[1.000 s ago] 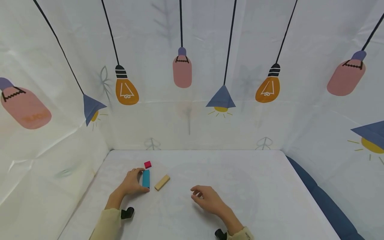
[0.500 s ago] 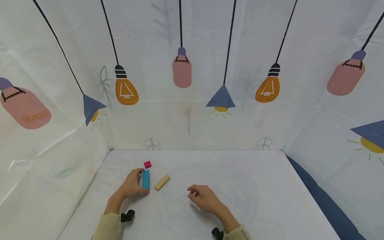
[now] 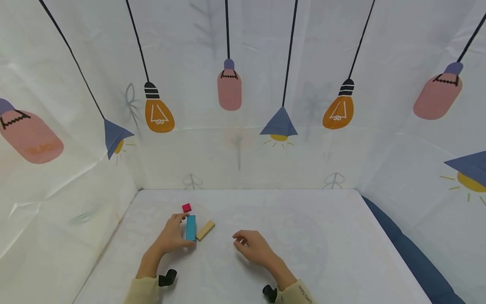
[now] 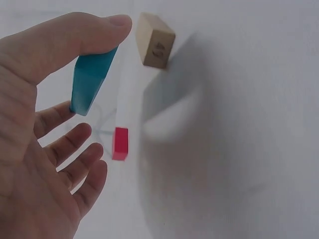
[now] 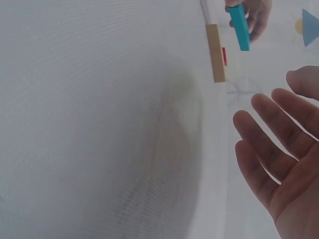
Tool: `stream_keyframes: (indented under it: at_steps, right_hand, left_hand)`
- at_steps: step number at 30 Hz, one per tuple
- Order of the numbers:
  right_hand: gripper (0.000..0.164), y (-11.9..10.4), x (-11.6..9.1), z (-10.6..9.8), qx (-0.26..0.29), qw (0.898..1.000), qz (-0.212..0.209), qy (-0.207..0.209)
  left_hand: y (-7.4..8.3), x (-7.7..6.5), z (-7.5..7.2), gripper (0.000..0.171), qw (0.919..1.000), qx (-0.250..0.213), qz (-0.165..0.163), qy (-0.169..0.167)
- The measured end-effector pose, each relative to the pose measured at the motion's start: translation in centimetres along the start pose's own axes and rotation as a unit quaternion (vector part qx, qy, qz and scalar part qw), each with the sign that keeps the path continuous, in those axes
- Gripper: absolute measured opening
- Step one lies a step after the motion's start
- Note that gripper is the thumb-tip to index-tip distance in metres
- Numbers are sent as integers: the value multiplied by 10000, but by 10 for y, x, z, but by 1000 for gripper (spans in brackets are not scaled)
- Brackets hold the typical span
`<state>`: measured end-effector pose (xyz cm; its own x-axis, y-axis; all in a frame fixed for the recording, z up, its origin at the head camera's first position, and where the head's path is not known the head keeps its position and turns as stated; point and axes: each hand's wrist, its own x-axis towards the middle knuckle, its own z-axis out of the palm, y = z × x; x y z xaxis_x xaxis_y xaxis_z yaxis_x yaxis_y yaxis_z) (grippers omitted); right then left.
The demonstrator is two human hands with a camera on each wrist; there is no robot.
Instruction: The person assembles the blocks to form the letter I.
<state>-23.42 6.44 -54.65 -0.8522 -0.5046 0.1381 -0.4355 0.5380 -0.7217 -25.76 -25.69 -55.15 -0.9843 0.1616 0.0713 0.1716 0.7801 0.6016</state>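
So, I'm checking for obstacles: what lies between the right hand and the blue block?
In the head view, the wooden block lies between the right hand and the blue block.

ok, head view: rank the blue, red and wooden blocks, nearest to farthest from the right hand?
1. Wooden block: left of the right hand.
2. Blue block: further left, pinched by the left hand.
3. Red block: also left, farthest back.

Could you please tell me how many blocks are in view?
3: the blue block pinched in the left hand, the wooden block on the table to its right, and the red block farther back on the table.
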Motion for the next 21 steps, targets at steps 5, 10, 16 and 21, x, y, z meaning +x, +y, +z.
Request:
stream_keyframes:
  at_steps: [5,10,16,21]
  right_hand:
    - [21,2,0,-1,-77,9999,89,40]
    - [20,7,0,-4,-107,9998,142,99]
    - [20,13,-2,-7,-154,9997,81,142]
    - [19,19,-4,-10,-214,9995,116,199]
  left_hand:
    - [13,2,9,97,9999,14,148,13]
    - [23,5,17,94,9995,12,293,88]
    - [34,10,27,93,9988,-39,481,111]
    - [42,16,35,95,9983,50,575,74]
